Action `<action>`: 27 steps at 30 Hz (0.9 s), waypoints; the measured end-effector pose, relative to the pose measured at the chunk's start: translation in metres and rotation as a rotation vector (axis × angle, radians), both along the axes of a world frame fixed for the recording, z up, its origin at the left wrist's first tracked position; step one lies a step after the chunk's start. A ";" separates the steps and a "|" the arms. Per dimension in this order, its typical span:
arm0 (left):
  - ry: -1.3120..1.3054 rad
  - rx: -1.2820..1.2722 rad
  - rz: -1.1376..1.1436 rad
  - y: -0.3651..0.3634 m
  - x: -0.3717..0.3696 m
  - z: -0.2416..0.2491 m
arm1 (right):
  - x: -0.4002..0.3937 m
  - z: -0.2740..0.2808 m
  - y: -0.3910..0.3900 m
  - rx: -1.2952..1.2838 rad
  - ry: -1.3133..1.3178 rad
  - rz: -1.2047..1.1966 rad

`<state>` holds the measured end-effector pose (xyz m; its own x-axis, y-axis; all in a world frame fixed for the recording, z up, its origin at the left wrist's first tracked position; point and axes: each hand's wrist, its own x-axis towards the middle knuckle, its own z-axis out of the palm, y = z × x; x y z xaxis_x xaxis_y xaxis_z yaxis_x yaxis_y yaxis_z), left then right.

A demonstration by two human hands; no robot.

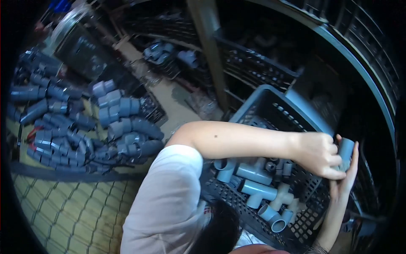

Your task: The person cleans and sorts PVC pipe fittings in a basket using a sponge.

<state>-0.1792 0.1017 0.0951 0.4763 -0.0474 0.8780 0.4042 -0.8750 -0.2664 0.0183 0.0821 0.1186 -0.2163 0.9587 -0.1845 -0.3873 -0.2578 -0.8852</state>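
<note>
A grey plastic pipe fitting is held up at the right, above the crate's right side. My left hand reaches across from the left, its fingers curled closed against the near side of the fitting. From below, my right hand cups the same fitting, with its fingers along the far side. Part of the fitting is hidden behind my left fingers. Beneath my forearm, the black plastic crate holds several grey tee fittings and a beige fitting.
Bundled grey fittings are piled at the left beside a dark bin. A grey-rimmed basket stands behind my forearm. A post and dark shelving rise at the back. Wire mesh covers the lower left.
</note>
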 end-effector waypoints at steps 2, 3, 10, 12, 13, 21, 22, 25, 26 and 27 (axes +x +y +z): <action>-0.018 -0.043 0.102 0.010 -0.009 0.011 | -0.023 0.021 -0.008 -0.142 -0.066 -0.189; -0.018 -0.089 0.152 0.016 -0.014 0.011 | -0.017 0.022 -0.007 -0.097 -0.069 -0.070; -0.068 -0.054 0.051 -0.007 0.000 0.001 | -0.022 0.013 -0.009 -0.054 -0.225 -0.186; 0.013 -0.015 0.001 -0.001 -0.008 0.005 | -0.030 0.017 -0.010 -0.099 -0.249 -0.237; -0.047 -0.067 0.017 0.005 -0.013 0.013 | -0.017 0.011 -0.010 -0.076 -0.243 -0.169; -0.026 0.045 0.007 -0.011 -0.001 0.001 | -0.014 0.019 -0.007 -0.039 -0.111 0.046; -0.043 0.032 0.030 -0.012 0.001 0.003 | -0.019 0.021 -0.009 -0.046 -0.138 0.029; -0.104 -0.097 0.157 0.000 -0.009 0.013 | 0.005 0.011 0.003 -0.097 -0.018 0.143; -0.088 -0.183 0.179 0.002 -0.012 0.011 | 0.012 0.011 0.005 -0.100 0.140 0.357; -0.084 -0.158 0.169 0.004 -0.014 0.009 | 0.014 0.009 0.008 -0.100 0.135 0.367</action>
<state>-0.1931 0.1054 0.1040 0.3911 0.1683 0.9048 0.5633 -0.8213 -0.0907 0.0320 0.0905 0.1281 -0.5693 0.7922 -0.2198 -0.3646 -0.4829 -0.7961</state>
